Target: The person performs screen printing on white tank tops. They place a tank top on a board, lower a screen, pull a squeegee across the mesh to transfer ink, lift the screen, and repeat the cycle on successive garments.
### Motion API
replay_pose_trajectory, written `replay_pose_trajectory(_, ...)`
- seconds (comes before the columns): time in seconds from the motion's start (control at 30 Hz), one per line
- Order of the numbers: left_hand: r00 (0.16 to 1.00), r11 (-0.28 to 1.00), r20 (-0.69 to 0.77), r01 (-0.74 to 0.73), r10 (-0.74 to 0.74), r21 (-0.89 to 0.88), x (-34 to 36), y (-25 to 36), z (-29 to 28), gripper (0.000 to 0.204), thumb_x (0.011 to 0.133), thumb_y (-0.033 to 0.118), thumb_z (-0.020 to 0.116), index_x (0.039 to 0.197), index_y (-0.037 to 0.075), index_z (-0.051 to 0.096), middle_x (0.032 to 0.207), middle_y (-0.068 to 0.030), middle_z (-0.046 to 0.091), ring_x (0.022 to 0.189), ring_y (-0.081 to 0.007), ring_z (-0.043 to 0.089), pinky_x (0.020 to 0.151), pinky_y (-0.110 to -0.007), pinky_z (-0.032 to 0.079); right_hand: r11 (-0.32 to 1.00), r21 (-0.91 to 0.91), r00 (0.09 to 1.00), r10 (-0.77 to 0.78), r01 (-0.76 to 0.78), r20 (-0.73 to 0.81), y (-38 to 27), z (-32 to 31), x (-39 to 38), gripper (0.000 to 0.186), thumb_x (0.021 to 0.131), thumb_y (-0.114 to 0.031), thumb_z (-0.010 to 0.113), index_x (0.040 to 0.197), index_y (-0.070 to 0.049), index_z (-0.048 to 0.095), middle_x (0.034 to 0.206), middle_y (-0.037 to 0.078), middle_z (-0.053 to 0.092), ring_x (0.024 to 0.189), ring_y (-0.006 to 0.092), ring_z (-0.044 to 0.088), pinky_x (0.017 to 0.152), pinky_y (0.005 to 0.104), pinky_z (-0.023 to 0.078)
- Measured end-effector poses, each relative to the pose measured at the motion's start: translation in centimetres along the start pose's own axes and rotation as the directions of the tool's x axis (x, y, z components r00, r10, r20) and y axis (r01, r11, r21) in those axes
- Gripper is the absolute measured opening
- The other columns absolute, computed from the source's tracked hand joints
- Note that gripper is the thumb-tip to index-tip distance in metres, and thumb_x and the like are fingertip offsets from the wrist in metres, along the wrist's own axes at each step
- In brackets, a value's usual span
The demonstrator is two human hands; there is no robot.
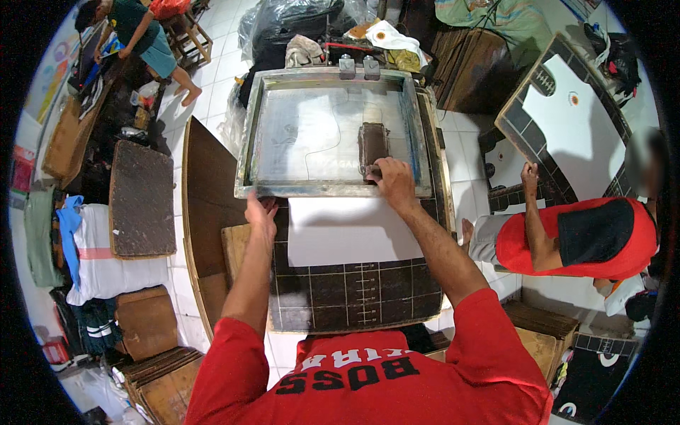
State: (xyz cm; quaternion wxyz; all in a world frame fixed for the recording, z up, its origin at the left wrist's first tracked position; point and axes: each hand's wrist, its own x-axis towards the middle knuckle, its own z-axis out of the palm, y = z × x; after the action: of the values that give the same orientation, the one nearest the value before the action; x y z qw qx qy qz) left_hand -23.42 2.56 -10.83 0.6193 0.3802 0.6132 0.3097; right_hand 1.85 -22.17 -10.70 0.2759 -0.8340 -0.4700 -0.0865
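In front of me lies a silk-screen frame (333, 190) with a pale mesh, clamped by two metal hinges (359, 68) at its far side. My left hand (261, 214) grips the frame's near left corner, thumb at the front edge and fingers partly hidden beneath. My right hand (395, 184) is closed at the near end of a dark brown squeegee (373, 144) resting on the mesh, right of centre. Under the frame, a white fabric piece (347, 234) sticks out over a dark board (354, 304) marked with pale grid lines.
At right, a person in red (581, 237) holds up a dark board (524, 117) bearing white fabric. Another person (138, 42) stands far left. Brown boards (202, 227) lean left of my table; a dark panel (142, 198) lies beyond. Plastic bags (297, 28) pile up behind.
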Motion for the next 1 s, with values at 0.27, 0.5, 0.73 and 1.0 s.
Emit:
replay_pose_trajectory(0.27,0.388,-0.244,0.735,-0.769,0.556,0.591,-1.7,-4.6,0.3,0.086,0.085,0.047,0.077,0.152,0.007,0.043,0.157,-0.0203,0.04,0.152,-0.0399,0.028,0.124,-0.061,0.016,0.995,0.083,0.997,0.042,-0.047,0.06,6.1,3.0,9.0,0.027,0.079,-0.003,0.073,0.104,-0.006,0.063,0.1,0.018,0.07,0.097,0.0406,0.067,0.08,0.0539,0.05)
replay_pose_trajectory(0.5,0.446,-0.205,0.698,-0.742,0.561,0.639,-1.4,-5.4,0.7,0.092,0.077,0.039,0.08,0.155,0.011,0.039,0.163,-0.0167,0.032,0.156,-0.0384,0.019,0.125,-0.063,0.01,1.0,0.011,0.999,0.02,-0.021,0.026,7.2,4.3,12.6,0.022,0.08,-0.008,0.076,0.093,-0.005,0.059,0.096,0.018,0.069,0.092,0.0429,0.066,0.076,0.0542,0.049)
replay_pose_trajectory(0.73,0.402,-0.194,0.688,-0.763,0.604,0.617,-1.4,-5.3,0.7,0.094,0.072,0.033,0.08,0.155,0.011,0.041,0.162,-0.017,0.034,0.155,-0.0391,0.022,0.125,-0.063,0.011,0.997,0.071,0.982,-0.026,0.013,0.188,5.1,1.0,7.2,0.025,0.076,-0.006,0.077,0.094,-0.006,0.06,0.095,0.015,0.069,0.093,0.0406,0.067,0.077,0.0518,0.048)
replay_pose_trajectory(1.0,0.41,-0.185,0.695,-0.769,0.591,0.611,-1.5,-5.0,0.5,0.09,0.074,0.029,0.079,0.154,0.01,0.042,0.161,-0.0184,0.035,0.154,-0.041,0.023,0.125,-0.063,0.012,0.998,-0.052,0.999,0.035,-0.033,0.04,7.5,4.2,13.7,0.021,0.077,-0.003,0.069,0.096,-0.007,0.061,0.095,0.015,0.068,0.093,0.0396,0.067,0.079,0.0517,0.049)
